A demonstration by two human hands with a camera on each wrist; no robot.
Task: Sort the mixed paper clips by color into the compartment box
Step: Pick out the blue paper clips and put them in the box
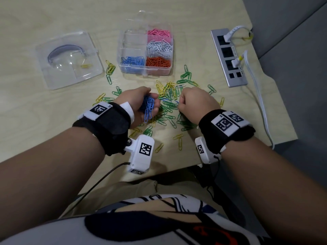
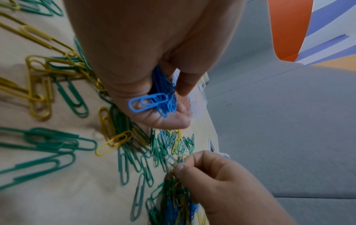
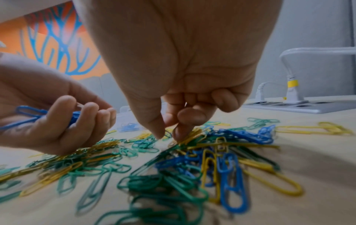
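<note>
My left hand (image 1: 150,103) is cupped palm-up just above the table and holds a bunch of blue paper clips (image 1: 148,107) (image 2: 158,102). To its right, my right hand (image 1: 178,103) pinches one thin clip (image 3: 168,134), which looks blue, between thumb and forefinger at the top of the mixed pile (image 1: 169,110). That pile of green, yellow and blue clips (image 3: 192,164) lies spread between and under both hands. The clear compartment box (image 1: 118,48) stands behind the pile, holding pink, white, orange and blue clips in separate cells; its upper left cells look empty.
A clear plastic lid (image 1: 70,59) lies left of the box with a yellow clip on it. A grey power strip (image 1: 228,57) with white plugs and a cable (image 1: 260,103) runs along the right side. The table's front edge is close under my wrists.
</note>
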